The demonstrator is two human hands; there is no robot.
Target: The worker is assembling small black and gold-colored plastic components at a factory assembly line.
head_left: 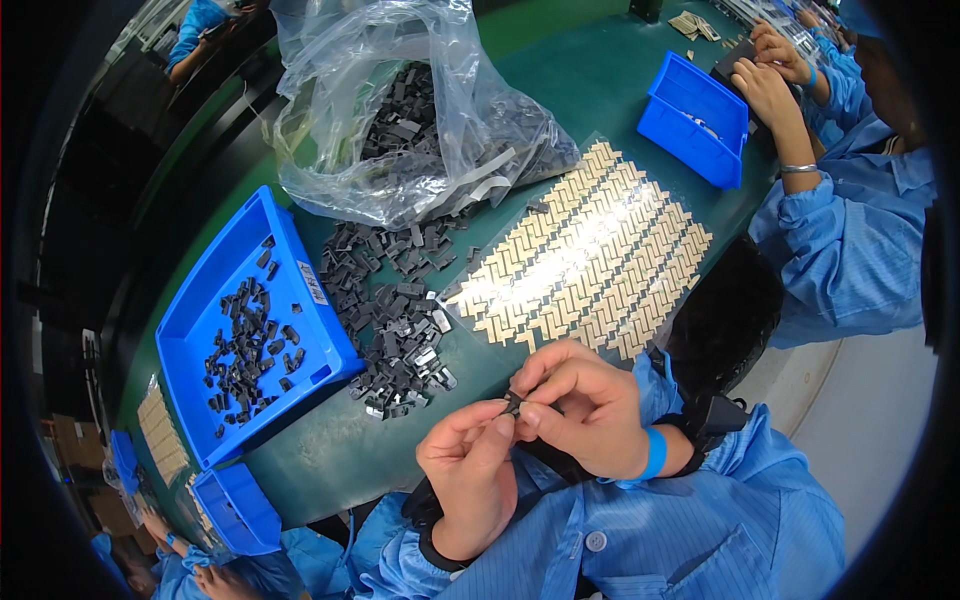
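Note:
Close to my body, over the near edge of the green table, my left hand (pixel 472 462) and my right hand (pixel 590 408) meet fingertip to fingertip. Both pinch one small black plastic part (pixel 513 402); its finer shape is mostly covered by my fingers. Just beyond my hands lies a pile of similar black parts (pixel 400 345), some with shiny faces. To the right of that pile, a clear sheet carries rows of small beige pieces (pixel 590 255) set in a zigzag pattern.
A large clear plastic bag (pixel 430 180) of black parts stands behind the pile. At left, a blue tray (pixel 180 330) holds scattered black parts, with a smaller blue bin (pixel 240 508) below it. Another blue bin (pixel 695 120) sits far right, beside a co-worker's hands (pixel 770 85).

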